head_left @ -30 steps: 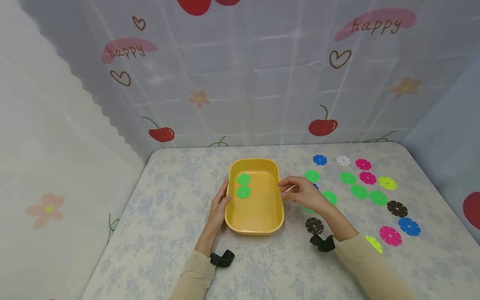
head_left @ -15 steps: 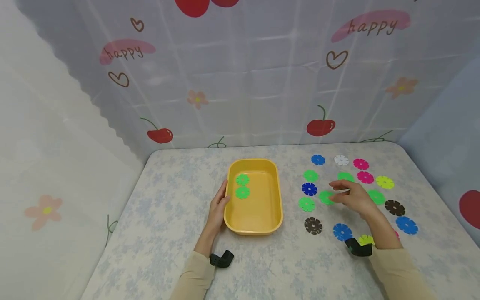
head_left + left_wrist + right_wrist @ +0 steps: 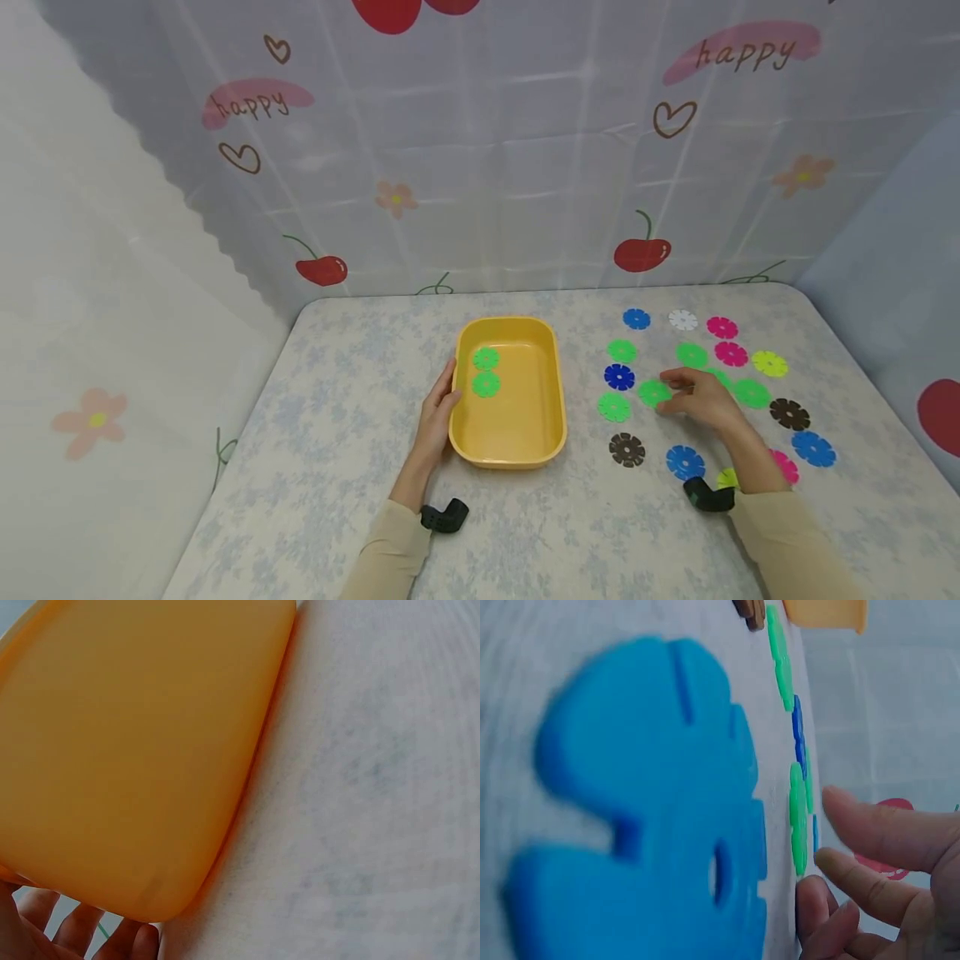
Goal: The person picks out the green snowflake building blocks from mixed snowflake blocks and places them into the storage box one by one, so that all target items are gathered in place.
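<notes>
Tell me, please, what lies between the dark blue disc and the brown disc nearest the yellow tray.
One green disc lies between the dark blue disc and the brown disc, as the head view shows.

Head view peers forward and down over the surface [image 3: 337, 400]; wrist views sit close, left hugging the yellow tray [image 3: 517, 425], which all three share!

1. A tray [image 3: 521, 429] stands on the tabletop [image 3: 345, 383], in from the far edge.
2. In it, left of its middle, lie two discs [image 3: 487, 384], one behind the other.
3. More discs [image 3: 619, 377] lie spread between the tray and the tabletop's right edge.
</notes>
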Demonstrator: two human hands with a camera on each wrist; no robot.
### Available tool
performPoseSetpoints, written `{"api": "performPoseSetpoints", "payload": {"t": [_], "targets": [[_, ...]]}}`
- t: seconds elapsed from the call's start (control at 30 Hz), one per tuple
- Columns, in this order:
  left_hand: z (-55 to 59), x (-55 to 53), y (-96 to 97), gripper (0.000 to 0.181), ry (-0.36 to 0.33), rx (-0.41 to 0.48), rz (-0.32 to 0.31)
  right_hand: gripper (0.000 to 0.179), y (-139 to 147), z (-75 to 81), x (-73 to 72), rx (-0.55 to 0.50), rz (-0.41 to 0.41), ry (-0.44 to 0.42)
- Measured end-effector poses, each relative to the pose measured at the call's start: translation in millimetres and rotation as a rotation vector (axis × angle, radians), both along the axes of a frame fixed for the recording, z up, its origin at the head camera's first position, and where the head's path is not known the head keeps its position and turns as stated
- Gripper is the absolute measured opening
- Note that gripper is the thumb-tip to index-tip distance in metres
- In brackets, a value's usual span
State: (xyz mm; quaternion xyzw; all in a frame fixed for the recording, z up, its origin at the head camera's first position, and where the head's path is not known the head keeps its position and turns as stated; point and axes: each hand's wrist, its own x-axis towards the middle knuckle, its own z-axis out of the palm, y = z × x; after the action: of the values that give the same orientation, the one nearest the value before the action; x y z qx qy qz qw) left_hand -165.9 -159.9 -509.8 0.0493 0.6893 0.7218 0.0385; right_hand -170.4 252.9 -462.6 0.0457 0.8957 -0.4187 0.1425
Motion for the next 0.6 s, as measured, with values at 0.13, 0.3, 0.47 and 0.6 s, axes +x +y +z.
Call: {"api": "performPoseSetpoints", "payload": {"t": [0.13, 0.3, 0.47, 0.6], "targets": [[-0.7, -0.5, -1.1, 0.053, 0.002, -0.001, -0.002, 0.063, -2.8, -2.6, 1.6, 0.015, -0.023, 0.0], [-2.6, 0.0, -1.7, 0.052, -0.015, 0.001, 0.0, 0.059, -4.2, -7.8, 2.7, 0.057, -0.035, 0.027], [-0.1, 0.5, -0.3, 0.053, -0.016, 0.003, 0.007, 0.054, -3.3, -11.6, 0.4, 0.094, -0.026, 0.078], [0.3, -0.6, 0.2, 0.053, -0.015, 0.014, 0.005, 0.053, -3.1, -10.9, -1.0, 0.106, -0.042, 0.09]]}}
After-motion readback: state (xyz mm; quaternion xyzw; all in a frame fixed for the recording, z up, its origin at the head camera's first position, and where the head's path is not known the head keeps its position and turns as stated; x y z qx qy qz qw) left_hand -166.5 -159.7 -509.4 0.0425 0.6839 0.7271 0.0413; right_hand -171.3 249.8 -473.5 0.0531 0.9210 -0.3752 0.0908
